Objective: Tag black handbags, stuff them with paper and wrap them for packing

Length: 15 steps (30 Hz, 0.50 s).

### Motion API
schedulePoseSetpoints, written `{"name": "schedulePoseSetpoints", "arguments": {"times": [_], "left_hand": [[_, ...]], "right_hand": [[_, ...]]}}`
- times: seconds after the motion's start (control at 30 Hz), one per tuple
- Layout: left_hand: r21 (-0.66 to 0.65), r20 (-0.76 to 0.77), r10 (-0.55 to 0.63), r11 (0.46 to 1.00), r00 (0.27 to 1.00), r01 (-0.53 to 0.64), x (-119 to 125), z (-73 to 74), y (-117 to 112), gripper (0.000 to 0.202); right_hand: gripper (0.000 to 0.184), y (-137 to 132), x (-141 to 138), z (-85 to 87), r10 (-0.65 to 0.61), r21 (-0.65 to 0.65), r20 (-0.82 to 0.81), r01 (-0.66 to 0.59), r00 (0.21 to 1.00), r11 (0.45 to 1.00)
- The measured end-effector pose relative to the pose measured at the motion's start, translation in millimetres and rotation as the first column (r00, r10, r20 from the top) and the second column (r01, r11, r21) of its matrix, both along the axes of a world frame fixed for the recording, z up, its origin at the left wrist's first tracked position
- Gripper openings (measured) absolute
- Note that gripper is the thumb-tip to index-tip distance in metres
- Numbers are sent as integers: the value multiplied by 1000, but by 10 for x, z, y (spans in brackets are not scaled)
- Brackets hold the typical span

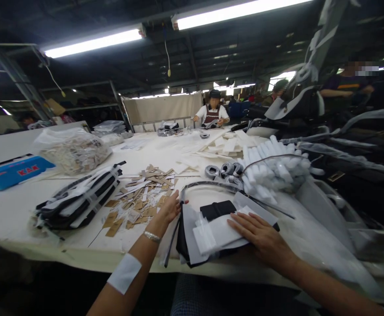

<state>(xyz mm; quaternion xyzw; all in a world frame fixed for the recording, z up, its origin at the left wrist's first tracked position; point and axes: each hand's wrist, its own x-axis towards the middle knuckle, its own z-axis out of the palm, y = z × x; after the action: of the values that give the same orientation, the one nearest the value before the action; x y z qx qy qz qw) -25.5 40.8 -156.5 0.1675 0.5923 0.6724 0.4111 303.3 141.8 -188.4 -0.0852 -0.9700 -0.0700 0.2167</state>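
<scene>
My left hand reaches out over the edge of a scatter of brown card tags, fingers loosely curled, touching the tags near a grey strap. My right hand lies flat, fingers stretched out, on a stack of white and black fabric pieces in clear bags at the near table edge. A folded black piece sits at the top of that stack.
A pile of black-and-white bagged items lies left. A blue box and a bag of tags are further left. White rolled bundles sit right. A person works at the far end of the white table.
</scene>
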Motion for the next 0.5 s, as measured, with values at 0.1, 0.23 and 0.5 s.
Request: {"name": "schedulePoseSetpoints", "arguments": {"times": [0.1, 0.23, 0.5], "left_hand": [[96, 40, 53, 994, 998, -57, 77, 252, 88, 27], [376, 26, 161, 913, 987, -159, 252, 775, -114, 36], [524, -251, 335, 836, 908, -164, 554, 994, -795, 40]], "right_hand": [[69, -25, 19, -42, 18, 89, -62, -13, 998, 996], [65, -111, -64, 49, 61, 128, -168, -40, 984, 991], [26, 167, -430, 943, 58, -370, -398, -218, 915, 903]]}}
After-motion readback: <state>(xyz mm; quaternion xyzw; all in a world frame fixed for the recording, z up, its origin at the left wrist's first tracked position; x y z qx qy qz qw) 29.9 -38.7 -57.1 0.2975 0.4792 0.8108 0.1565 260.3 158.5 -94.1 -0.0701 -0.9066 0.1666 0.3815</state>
